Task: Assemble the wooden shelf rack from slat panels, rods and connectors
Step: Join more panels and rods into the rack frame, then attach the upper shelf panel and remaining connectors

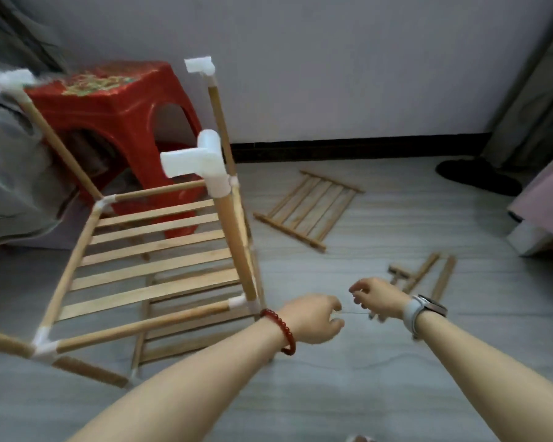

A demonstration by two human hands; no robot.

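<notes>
Nearby — red stool behind rack.

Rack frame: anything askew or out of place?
Yes. The rack frame leans, its uprights tilted rather than vertical. A spare slat panel and loose rods lie scattered on the floor, not yet fitted.

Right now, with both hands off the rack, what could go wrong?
1. The rack stands tilted and neither the left hand nor the right hand holds it; it may tip.
2. The top connectors have open sockets, so the uprights are unbraced and may splay.
3. Loose rods lie beside the right hand; a knee or foot could roll on them.
</notes>
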